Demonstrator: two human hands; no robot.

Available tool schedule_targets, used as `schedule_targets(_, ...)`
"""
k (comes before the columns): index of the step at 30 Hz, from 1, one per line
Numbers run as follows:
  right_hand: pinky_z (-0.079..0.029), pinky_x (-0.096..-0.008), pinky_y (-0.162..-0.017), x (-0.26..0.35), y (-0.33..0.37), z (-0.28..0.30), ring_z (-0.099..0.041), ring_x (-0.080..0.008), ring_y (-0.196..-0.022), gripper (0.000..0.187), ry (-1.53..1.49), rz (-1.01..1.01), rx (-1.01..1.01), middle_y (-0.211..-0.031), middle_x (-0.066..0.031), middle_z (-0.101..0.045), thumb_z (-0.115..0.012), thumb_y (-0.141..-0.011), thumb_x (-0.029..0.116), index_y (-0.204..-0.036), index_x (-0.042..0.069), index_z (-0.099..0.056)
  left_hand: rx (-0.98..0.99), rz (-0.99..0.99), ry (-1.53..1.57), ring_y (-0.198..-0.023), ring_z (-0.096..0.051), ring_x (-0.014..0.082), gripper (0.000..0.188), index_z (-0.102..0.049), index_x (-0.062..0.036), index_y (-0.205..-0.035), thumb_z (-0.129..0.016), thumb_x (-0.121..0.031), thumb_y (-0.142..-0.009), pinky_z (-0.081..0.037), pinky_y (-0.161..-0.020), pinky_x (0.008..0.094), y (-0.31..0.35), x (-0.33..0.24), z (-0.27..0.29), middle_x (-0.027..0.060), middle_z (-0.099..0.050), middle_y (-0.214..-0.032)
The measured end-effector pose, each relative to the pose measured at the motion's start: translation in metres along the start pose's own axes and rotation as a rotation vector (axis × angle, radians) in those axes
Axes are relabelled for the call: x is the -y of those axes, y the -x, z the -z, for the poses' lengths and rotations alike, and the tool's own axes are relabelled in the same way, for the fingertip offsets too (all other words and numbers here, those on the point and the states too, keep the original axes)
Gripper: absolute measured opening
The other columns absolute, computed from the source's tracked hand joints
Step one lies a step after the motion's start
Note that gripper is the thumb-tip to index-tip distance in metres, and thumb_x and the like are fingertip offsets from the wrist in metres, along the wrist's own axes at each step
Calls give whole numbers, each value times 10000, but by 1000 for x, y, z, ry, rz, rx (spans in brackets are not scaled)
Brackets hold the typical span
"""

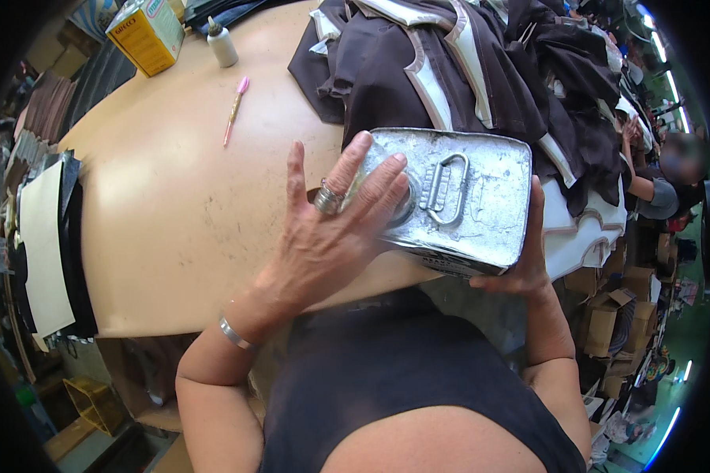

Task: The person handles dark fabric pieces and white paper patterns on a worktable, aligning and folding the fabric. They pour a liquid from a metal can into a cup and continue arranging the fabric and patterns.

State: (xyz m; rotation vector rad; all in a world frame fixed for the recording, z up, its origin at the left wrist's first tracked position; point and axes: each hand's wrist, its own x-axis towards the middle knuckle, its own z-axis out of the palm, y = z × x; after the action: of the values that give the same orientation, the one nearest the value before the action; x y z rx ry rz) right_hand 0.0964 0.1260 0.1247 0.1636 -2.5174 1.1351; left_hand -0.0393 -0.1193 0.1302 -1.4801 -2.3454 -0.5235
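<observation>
A rectangular silver metal can (493,177) with a folding wire handle on its scuffed top is held at the table's near edge, in front of my body. My right hand (528,264) grips the can's right side and lower near corner, thumb at the front. Stretched over the round spout at the left of the can's top is my left hand (331,213), its fingers spread and slightly blurred. The left thumb is hidden, as is whatever lies beneath that palm. Rings and a metal bracelet are on the left hand and wrist.
Dark brown fabric pieces with white edging (442,71) are heaped behind the can. A pink-topped pen (235,110), a white squeeze bottle (222,46) and a yellow tin (146,38) rest on the tan table (173,205). Stacked sheets (46,244) stand left; another person (659,193) is far right.
</observation>
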Motion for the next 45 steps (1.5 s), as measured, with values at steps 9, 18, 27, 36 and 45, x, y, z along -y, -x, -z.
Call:
schedule_targets(9, -224, -453, -1043, 5, -6, 2, -223, -350, -1302, 1205, 122, 180, 41, -1407, -232, -165, -811, -584, 342, -1402, 32, 17, 117, 40, 25, -1332, -189, 299, 710, -491, -134, -1210, -723, -409, -598, -2, -1003, 653, -8, -6, 16, 21, -315, -1400)
schedule_targets(18, -248, -515, -1005, 8, -14, 7, -269, -464, -1254, 1166, 207, 241, 7, -1359, -316, -227, -802, -551, 437, -1396, 42, -103, 460, -116, 209, -1343, -96, 384, 1080, -198, -142, -1399, -727, -552, -552, -44, -1027, 608, -66, 2, 30, 214, -107, -1447)
schedule_targets(27, -189, -498, -1053, -28, 35, -5, -203, -388, -1308, 1235, -365, 147, -49, -1420, -238, -126, -796, -578, 315, -1403, 97, 97, 309, -229, 345, -1268, -238, 416, 925, -283, -150, -1374, -677, -454, -595, -182, -980, 546, -71, -24, 10, 263, -200, -1389)
schedule_targets(36, -243, -472, -1039, 22, -23, 14, -270, -364, -1277, 1194, -302, 14, -61, -1394, -209, -213, -799, -538, 338, -1407, 84, -21, -33, -239, 278, -946, -480, 298, 983, -352, -163, -1343, -714, -503, -495, -269, -810, 411, -78, 0, 38, 205, -443, -1040)
schedule_targets(45, -265, -446, -1035, 90, -168, -10, -346, -363, -1234, 1130, -145, 462, -42, -1352, -207, -310, -798, -532, 317, -1404, 97, -114, -175, -73, -66, -1018, -525, 267, 1013, -370, -207, -1339, -790, -481, -459, -322, -826, 399, -68, 71, 146, 127, -503, -1168)
